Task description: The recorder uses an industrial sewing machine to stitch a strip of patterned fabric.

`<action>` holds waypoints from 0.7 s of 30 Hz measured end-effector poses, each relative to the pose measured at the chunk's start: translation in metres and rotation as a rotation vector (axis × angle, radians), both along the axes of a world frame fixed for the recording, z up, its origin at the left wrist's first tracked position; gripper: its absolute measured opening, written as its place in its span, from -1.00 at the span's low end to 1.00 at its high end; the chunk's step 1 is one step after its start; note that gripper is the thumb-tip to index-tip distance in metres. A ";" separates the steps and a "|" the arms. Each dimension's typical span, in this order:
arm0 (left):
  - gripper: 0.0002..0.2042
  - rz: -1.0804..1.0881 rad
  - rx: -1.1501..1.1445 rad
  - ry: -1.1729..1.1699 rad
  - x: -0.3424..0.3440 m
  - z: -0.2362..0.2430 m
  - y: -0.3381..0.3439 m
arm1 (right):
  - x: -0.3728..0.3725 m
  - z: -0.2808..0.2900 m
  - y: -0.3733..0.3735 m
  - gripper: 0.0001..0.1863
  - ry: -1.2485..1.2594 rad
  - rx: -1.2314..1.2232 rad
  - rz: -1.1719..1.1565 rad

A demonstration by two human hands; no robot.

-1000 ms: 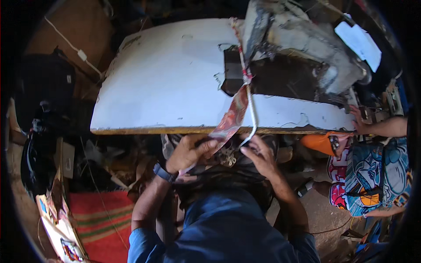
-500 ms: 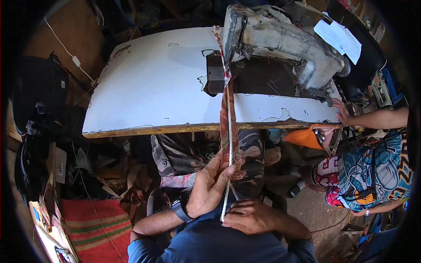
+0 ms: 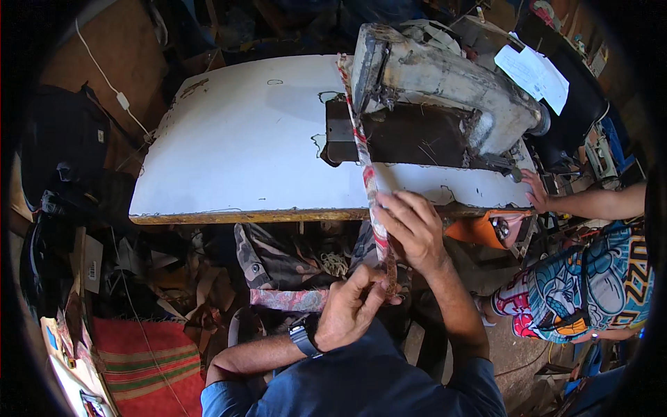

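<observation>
A narrow red and white patterned fabric strip (image 3: 361, 149) runs from beside the grey, worn sewing machine (image 3: 424, 76) across the white tabletop (image 3: 229, 146) and down toward me. It looks folded into a tube; no cord shows. My left hand (image 3: 349, 309), with a watch at the wrist, pinches the strip's lower end. My right hand (image 3: 410, 229) grips the strip higher, just at the table's front edge, fingers curled beside it. More patterned cloth (image 3: 288, 299) lies across my lap, over camouflage fabric (image 3: 271, 264).
Another person's hand (image 3: 535, 191) rests at the table's right end beside an orange pouch (image 3: 476, 229); their colourful shorts (image 3: 570, 285) are below. A dark backpack (image 3: 59, 146), a white cable (image 3: 101, 62) and a red striped mat (image 3: 142, 361) are at left.
My right hand has moved up from near my lap to the table edge. My left hand is lower. The white cord seen along the flat strip is now hidden, the strip folded narrow.
</observation>
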State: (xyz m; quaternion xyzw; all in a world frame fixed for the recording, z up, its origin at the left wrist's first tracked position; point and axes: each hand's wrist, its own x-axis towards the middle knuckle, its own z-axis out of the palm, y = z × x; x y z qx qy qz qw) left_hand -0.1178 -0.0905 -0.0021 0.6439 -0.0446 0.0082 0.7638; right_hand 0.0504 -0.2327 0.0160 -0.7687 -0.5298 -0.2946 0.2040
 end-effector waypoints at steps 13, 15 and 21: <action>-0.75 0.151 0.780 -0.129 0.167 0.047 0.116 | -0.011 -0.028 -0.005 -0.73 0.248 0.063 -0.033; -0.78 0.226 0.893 -0.145 0.241 0.034 0.149 | -0.013 -0.025 -0.004 -0.74 0.242 0.046 -0.044; -0.48 0.103 1.542 0.085 0.363 0.025 0.148 | -0.004 -0.028 -0.012 -0.67 0.228 -0.011 0.005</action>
